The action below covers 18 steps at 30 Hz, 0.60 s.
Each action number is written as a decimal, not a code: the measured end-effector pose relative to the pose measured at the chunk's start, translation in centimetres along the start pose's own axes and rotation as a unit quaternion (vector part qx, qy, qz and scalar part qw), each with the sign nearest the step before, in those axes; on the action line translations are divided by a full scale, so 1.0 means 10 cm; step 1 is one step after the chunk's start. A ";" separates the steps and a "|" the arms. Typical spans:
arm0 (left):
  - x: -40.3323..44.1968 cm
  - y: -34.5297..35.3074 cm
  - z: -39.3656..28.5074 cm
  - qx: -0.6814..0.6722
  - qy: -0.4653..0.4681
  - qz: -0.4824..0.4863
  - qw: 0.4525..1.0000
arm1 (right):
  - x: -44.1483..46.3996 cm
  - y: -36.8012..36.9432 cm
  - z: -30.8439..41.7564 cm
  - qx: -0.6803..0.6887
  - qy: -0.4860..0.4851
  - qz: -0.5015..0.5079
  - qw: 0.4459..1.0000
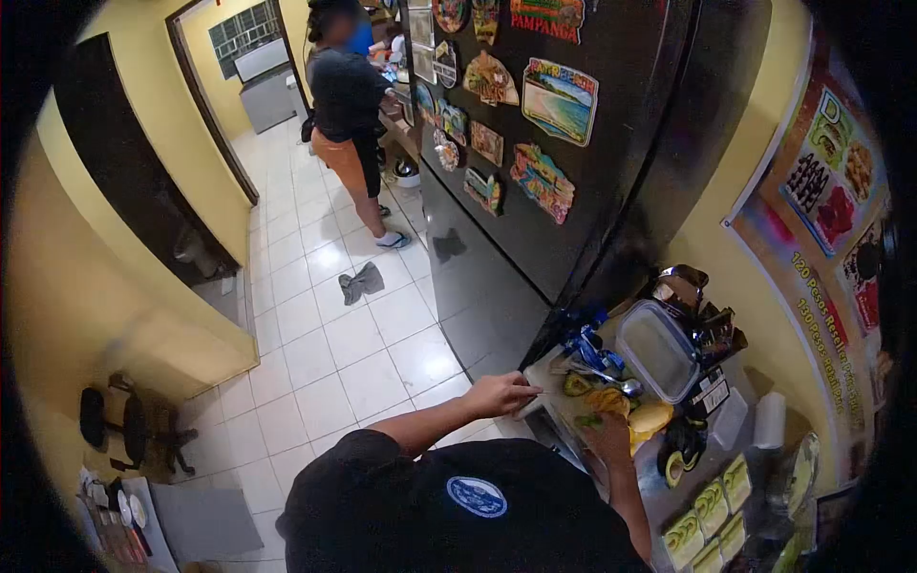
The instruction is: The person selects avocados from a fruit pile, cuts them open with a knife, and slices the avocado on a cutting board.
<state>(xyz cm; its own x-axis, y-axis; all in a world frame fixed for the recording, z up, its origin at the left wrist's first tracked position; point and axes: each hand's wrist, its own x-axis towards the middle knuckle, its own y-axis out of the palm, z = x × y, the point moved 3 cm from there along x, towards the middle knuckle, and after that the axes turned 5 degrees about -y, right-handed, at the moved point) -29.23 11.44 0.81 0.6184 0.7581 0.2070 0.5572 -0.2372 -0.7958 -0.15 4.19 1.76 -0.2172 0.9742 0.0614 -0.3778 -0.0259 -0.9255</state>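
Observation:
My left hand (501,394) is closed at the left edge of a pale cutting board (550,380). A thin, light tip shows past its fingers, too small to name. Over the board, my right hand (608,437) is bent, its fingertips beside a small green piece (587,420); what it grips is partly hidden. An avocado half (577,384) lies just beyond, near yellow-orange peel-like pieces (611,399) and a metal spoon (631,387). To the right of that hand is a yellow mango-like fruit (651,420). Dark-skinned cut avocado (676,466) sits nearer to me.
A clear plastic container (659,351) stands behind the board. Packs of sliced green fruit (712,511) lie at the front right. A dark fridge (535,239) rises beyond the counter. Another person (349,105) stands farther off; a grey cloth (361,283) lies on the floor.

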 end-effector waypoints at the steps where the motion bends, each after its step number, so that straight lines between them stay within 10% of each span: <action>1: 0.01 0.02 0.01 0.002 0.002 -0.005 1.000 | 0.01 -0.02 -0.03 0.053 0.038 0.006 0.998; 18: 0.10 0.03 -0.10 -0.013 0.066 0.064 0.996 | 0.05 0.13 -0.03 0.050 0.027 -0.048 0.997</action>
<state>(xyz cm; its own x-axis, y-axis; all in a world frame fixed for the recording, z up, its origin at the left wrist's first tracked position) -27.91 11.57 1.34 0.7516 0.6349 0.1789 0.4821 -0.3436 -0.8059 -0.49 4.75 0.43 -0.1281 0.9838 0.1252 -0.4824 0.0485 -0.8746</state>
